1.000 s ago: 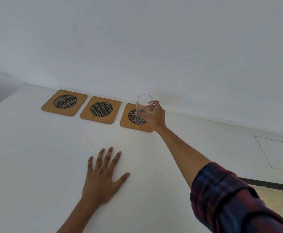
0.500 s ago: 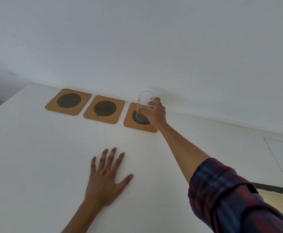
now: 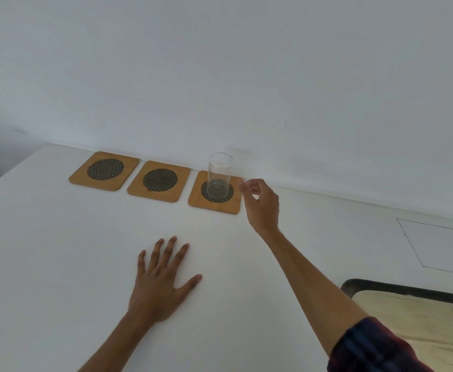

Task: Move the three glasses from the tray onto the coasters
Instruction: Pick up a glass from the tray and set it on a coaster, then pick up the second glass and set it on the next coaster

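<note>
Three wooden coasters with dark mesh centres lie in a row along the wall. A clear glass stands upright on the right coaster. The middle coaster and the left coaster carry nothing. My right hand hovers just right of the glass, fingers loosely apart, holding nothing and not touching it. My left hand rests flat on the white table, fingers spread. A corner of the dark-rimmed tray shows at the lower right; no other glasses are in view.
The white wall rises directly behind the coasters. A sheet of white paper lies on the table at the far right, beyond the tray. The table's left edge runs near the left coaster.
My right hand set the glass down on the right coaster, let go and drew back to the right. The left hand stayed flat on the table.
</note>
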The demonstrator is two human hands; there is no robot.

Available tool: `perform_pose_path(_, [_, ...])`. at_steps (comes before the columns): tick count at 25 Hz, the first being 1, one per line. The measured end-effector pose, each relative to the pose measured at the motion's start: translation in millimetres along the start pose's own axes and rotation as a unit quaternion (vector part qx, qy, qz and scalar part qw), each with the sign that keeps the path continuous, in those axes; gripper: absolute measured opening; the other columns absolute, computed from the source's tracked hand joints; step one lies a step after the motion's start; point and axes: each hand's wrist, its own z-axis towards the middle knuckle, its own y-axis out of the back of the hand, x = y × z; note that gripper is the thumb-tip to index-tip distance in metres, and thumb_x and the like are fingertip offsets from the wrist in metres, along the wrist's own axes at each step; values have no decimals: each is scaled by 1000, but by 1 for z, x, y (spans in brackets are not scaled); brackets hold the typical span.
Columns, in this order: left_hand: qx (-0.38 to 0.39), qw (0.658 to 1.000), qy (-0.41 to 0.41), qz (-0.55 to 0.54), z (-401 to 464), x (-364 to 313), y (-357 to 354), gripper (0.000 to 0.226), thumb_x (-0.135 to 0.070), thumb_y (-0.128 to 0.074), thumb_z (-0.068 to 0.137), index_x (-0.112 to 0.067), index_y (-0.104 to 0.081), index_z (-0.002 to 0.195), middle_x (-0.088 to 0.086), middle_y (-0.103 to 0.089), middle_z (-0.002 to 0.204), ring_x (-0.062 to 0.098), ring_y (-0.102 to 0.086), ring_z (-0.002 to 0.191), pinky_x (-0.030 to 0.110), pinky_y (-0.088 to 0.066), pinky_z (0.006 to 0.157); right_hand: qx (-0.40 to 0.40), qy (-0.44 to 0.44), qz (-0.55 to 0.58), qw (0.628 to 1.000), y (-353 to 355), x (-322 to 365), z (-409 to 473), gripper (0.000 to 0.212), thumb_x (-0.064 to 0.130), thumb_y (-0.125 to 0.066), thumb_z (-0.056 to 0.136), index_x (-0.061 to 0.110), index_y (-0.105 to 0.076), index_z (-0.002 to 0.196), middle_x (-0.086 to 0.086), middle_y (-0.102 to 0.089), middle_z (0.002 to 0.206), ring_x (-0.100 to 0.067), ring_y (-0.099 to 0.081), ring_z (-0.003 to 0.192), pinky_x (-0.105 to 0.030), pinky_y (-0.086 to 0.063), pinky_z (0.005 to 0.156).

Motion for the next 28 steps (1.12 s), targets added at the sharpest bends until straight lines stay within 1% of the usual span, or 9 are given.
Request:
perform_pose_path(3, [1, 1000, -3, 6, 0, 0, 0, 79, -78, -21, 82, -37, -16, 150, -2, -12, 163, 22, -1, 150, 53, -2, 118, -30, 7, -19, 999, 31, -6, -27, 40, 46, -60, 92, 11, -65, 72, 5, -74, 74, -8, -67, 71, -29, -46, 67])
perform_pose_path(7, [5, 1000, -4, 18, -2, -4, 2, 84, -78, -14, 81, -32, -22, 150, 3, -19, 162, 27, -8, 149, 54, -5, 117, -36, 40, -24, 998, 77, -7, -66, 43, 39, -58, 94, 7, -66, 66, 9, -68, 59, -1, -57, 50, -27, -43, 60])
perform_pose_path(9, [6, 1000, 12, 6, -9, -15, 5, 87, -76, -12, 80, -26, -29, 148, 6, -22, 161, 28, -11, 148, 54, -8, 117, -29, 49, -37, 998, 105, -4, -91, 43, 41, -58, 94, 11, -65, 65, 7, -71, 62, 0, -58, 53, -25, -43, 61])
perform_pose_path(12, [-3, 997, 26, -69, -24, -45, 3, 83, -67, -18, 77, -20, -45, 139, 7, -31, 157, 27, -16, 147, 54, -10, 118, -7, 42, -75, 996, 143, -7, -125, 42, 49, -57, 93, 16, -66, 68, 7, -73, 69, -3, -68, 68, -28, -50, 68])
perform_pose_path(15, [6, 990, 2, -144, -46, -97, 0, 73, -66, -29, 74, -20, -60, 122, 5, -46, 147, 25, -31, 142, 49, -23, 113, 13, 40, -134, 990, 190, -21, -153, 39, 55, -57, 89, 22, -67, 73, 12, -72, 70, -5, -70, 72, -32, -56, 74])
perform_pose_path(19, [-6, 980, -36, -196, -76, -178, 1, 61, -61, -41, 77, -21, -61, 117, -2, -59, 129, 20, -52, 124, 37, -41, 97, 35, 58, -197, 978, 257, -41, -178, 33, 54, -58, 89, 25, -70, 82, 15, -73, 76, -3, -69, 75, -31, -57, 74])
perform_pose_path(22, [-23, 973, -61, -221, -99, -232, 0, 40, -44, -58, 87, -22, -60, 120, -5, -61, 127, 17, -54, 120, 33, -41, 95, 25, 68, -236, 969, 310, -62, -196, 29, 54, -58, 90, 27, -69, 88, 15, -73, 84, -3, -68, 79, -30, -57, 74])
perform_pose_path(25, [-39, 965, -86, -245, -122, -279, -6, 42, -44, -56, 85, -22, -59, 121, -8, -59, 127, 10, -51, 119, 30, -37, 97, 13, 41, -237, 971, 364, -92, -210, 25, 51, -62, 89, 27, -70, 88, 14, -73, 84, -2, -69, 80, -32, -58, 75])
perform_pose_path(28, [-11, 957, -121, -262, -137, -319, -12, 42, -45, -56, 85, -26, -57, 123, -13, -56, 129, 7, -49, 119, 27, -38, 95, -20, -17, -208, 978, 408, -127, -222, 24, 50, -65, 87, 26, -70, 86, 16, -73, 84, 2, -68, 81, -36, -60, 76])
